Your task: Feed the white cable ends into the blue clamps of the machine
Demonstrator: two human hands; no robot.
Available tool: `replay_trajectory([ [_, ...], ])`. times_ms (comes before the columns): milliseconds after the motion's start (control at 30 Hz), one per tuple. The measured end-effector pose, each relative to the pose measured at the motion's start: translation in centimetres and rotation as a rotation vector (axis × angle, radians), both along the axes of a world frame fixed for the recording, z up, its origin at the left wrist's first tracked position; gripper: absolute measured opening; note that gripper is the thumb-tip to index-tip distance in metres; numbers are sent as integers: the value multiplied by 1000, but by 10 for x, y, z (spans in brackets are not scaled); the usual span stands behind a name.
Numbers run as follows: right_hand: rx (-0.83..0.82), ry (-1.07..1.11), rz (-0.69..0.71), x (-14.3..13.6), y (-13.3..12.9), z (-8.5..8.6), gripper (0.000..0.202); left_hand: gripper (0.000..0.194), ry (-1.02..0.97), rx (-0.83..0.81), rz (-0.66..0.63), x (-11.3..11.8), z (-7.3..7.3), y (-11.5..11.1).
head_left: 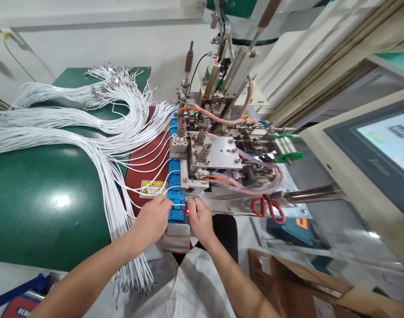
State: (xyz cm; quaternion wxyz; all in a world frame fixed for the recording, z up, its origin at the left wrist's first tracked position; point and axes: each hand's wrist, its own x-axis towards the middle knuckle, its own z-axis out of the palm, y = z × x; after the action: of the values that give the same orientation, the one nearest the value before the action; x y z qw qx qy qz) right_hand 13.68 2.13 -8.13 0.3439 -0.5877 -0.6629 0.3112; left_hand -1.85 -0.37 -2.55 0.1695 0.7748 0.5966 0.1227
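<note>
My left hand (154, 219) pinches a white cable (178, 204) at the near end of a row of blue clamp blocks (177, 215). The cable crosses the top of a block toward my right hand (201, 219), whose thumb and fingers are closed at its end. A small red light glows by that thumb, and the cable's tip is mostly hidden. Farther along the row, other white cables lie in the blue blocks, leading up to the metal machine (218, 152). A yellow warning label (153, 188) is on the red-brown surface beside my left hand.
Large bundles of white cables (99, 143) spread over the green table (49, 207) and hang off its front edge. To the right are a solder wire spool (284, 148), red-handled scissors (268, 208), a screen (383, 132) and a cardboard box (297, 282).
</note>
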Motion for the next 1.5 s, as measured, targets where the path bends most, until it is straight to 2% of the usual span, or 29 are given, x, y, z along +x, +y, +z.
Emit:
replay_trajectory([
  [133, -36, 49, -15, 2, 1, -1, 37, 22, 192, 102, -108, -1, 0, -3],
  [333, -63, 323, -187, 16, 1, 4, 37, 27, 202, 239, -221, -13, 15, -9],
  [400, -45, 410, -194, 20, -2, 7, 38, 24, 156, 164, -318, -20, 23, -17],
  [500, -29, 495, -172, 25, -7, 13, 39, 10, 129, -51, -453, -32, 32, -33],
  [567, -30, 533, -157, 27, -9, 16, 39, 6, 164, -118, -439, -38, 36, -42],
  [667, -37, 566, -153, 28, -10, 18, 39, 15, 191, -118, -405, -42, 38, -45],
  [767, -42, 586, -142, 29, -14, 19, 38, 16, 101, -135, -447, -34, 41, -40],
  [833, -42, 614, -97, 29, -18, 21, 35, 18, -13, -123, -425, -23, 42, -35],
  [933, -44, 758, -19, 28, -27, 24, 35, 20, -195, -21, -257, -5, 37, -29],
  [1033, -7, 917, -59, 28, -33, 28, 38, 22, -296, 47, -111, 9, 27, -25],
  [1133, 0, 813, -137, 30, -35, 34, 24, 26, -330, 41, -67, 20, 21, -21],
  [1233, -21, 651, -130, 31, -32, 41, 11, 28, -391, -4, -55, 28, 23, -19],
  [1333, -69, 620, -70, 30, -29, 47, 11, 32, -451, -34, -15, 35, 23, -17],
  [1500, -162, 689, -96, 24, -28, 46, 16, 29, -516, -95, 80, 38, 20, -13],
])
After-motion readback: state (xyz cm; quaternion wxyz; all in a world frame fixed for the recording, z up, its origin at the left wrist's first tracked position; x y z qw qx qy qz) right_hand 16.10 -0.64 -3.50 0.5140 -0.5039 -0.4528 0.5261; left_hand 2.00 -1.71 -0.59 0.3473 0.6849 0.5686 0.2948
